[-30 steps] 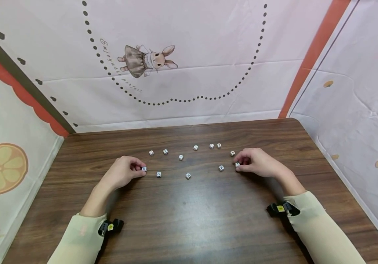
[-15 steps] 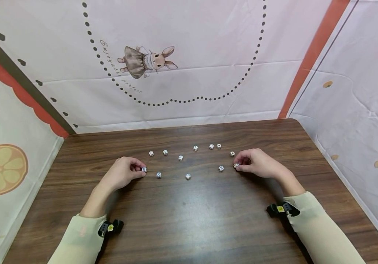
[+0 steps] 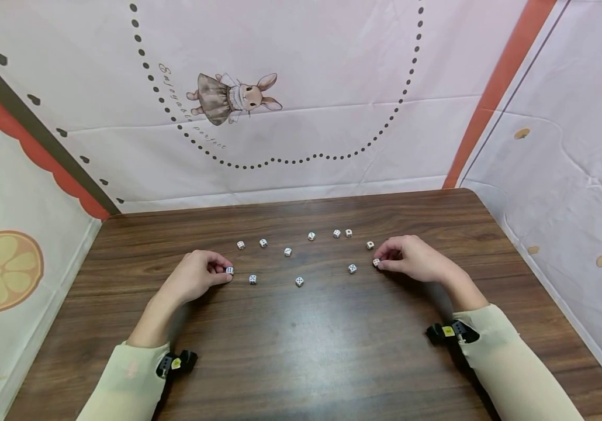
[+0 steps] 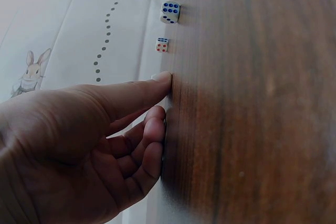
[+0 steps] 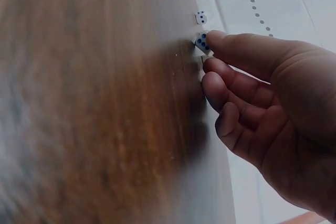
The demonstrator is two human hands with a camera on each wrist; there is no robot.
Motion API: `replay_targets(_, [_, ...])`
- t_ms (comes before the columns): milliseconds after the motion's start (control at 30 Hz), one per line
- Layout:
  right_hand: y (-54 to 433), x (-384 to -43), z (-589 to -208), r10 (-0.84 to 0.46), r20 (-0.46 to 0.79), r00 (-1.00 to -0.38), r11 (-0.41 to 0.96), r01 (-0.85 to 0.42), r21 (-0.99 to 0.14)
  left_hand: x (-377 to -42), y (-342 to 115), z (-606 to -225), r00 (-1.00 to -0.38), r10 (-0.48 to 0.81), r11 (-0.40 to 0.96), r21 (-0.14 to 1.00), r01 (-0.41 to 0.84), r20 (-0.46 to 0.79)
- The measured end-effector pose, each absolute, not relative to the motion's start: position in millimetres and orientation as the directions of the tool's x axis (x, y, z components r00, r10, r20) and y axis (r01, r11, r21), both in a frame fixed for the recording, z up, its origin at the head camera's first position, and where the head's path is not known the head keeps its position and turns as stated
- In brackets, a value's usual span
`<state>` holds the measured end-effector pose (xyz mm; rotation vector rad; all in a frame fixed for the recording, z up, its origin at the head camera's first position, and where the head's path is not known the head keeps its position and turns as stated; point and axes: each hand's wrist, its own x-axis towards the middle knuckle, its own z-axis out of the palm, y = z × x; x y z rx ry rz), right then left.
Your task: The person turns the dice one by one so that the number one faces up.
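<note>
At the left of the head view, my left hand (image 3: 196, 275) pinches a small white die (image 3: 229, 270) between thumb and fingers, low at the tabletop. In the left wrist view that die is hidden behind the thumb. Across the table, my right hand (image 3: 411, 258) holds another white die (image 3: 377, 262) at its thumb and fingertips. Blue pips show on this die (image 5: 202, 42) beside the thumb tip in the right wrist view. A die (image 3: 252, 279) lies just right of the left hand. Two more, one die (image 3: 370, 245) behind and one die (image 3: 352, 268) to the left, lie near the right hand.
Several other dice are scattered between the hands, among them one die (image 3: 299, 281) at the front and one die (image 3: 311, 236) farther back. The brown wooden table (image 3: 301, 362) meets a printed cloth wall (image 3: 322, 70) at its back edge.
The die in my right hand has turned, showing a different face, and shifted slightly left. My left hand and the dice lying on the table stay where they were.
</note>
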<state>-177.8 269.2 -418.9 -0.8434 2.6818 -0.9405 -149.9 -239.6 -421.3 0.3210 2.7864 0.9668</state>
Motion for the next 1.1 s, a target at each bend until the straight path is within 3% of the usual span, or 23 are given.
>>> replay_targets(667, [266.0, -175.9, -417.2, -0.584, 0.006, -0.812, 0.634, -0.460, -0.622, -149.2, -239.9, -422.8, -0.964, 0.251, 0.774, 0.617, 0.142, -0.093])
replay_targets(1100, [256.2, -173.5, -416.5, -0.595, 0.034, -0.803, 0.652, -0.507, -0.564, -148.7, -241.0, -423.1, -0.963, 0.250, 0.774, 0.618, 0.137, -0.100])
